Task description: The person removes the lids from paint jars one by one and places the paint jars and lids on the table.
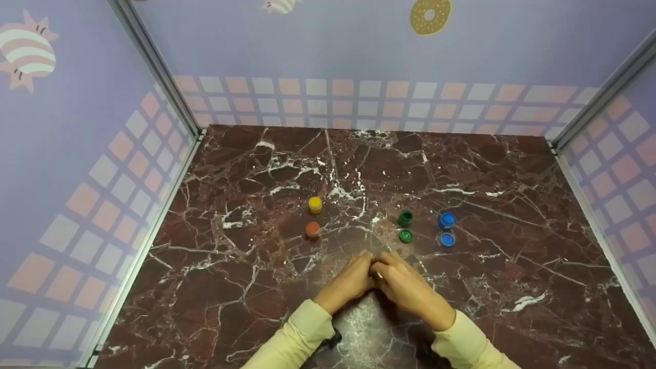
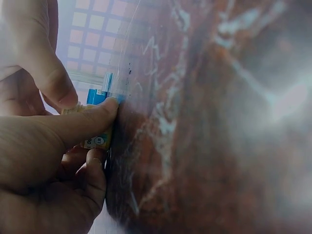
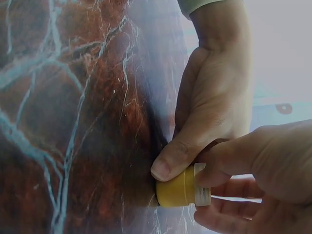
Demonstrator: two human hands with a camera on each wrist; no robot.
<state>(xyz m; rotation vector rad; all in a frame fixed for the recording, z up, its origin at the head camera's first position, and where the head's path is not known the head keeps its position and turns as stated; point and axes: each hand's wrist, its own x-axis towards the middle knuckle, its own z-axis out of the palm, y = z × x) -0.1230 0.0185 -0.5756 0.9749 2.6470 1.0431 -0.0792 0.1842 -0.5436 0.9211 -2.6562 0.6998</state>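
Observation:
A small yellow paint jar (image 3: 176,191) with a translucent lid (image 3: 202,187) stands upright on the marble-patterned table, between both hands. My left hand (image 1: 353,277) grips the jar's body, its thumb along the side. With its fingertips my right hand (image 1: 402,282) pinches the lid. From the head view the hands mostly hide this jar; in the left wrist view its printed label (image 2: 96,142) shows below my left thumb. Beyond the hands to the right are an open green paint jar (image 1: 405,218) and its green lid (image 1: 406,236).
A blue paint jar (image 1: 446,220) stands further right, its blue lid (image 1: 447,239) lying in front. To the left are another yellow jar (image 1: 315,205) and an orange jar (image 1: 312,230). Patterned panels (image 1: 369,97) border the table at the back and sides.

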